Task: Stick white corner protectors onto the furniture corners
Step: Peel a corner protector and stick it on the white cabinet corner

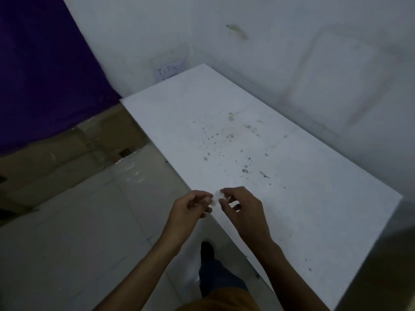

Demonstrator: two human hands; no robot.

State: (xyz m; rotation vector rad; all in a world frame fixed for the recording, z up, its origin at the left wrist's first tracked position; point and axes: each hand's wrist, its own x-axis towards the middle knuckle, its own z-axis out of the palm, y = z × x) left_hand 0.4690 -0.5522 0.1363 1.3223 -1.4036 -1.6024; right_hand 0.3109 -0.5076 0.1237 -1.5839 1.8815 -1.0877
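A small white corner protector (216, 197) is held between my two hands, just above the left edge of the white table (258, 153). My left hand (190, 209) pinches its left side with curled fingers. My right hand (240, 207) pinches its right side between thumb and forefinger. The table top is stained with dark specks. Its far left corner (121, 100) and far corner (203, 63) are bare. The protector is small and blurred, so its shape is hard to make out.
White walls stand behind and to the right of the table. A paper note (170, 70) is stuck on the wall. A purple cloth (45, 75) hangs at the left over cardboard boxes (67, 153). Pale floor tiles (78, 232) lie below, with my foot (207, 250) on them.
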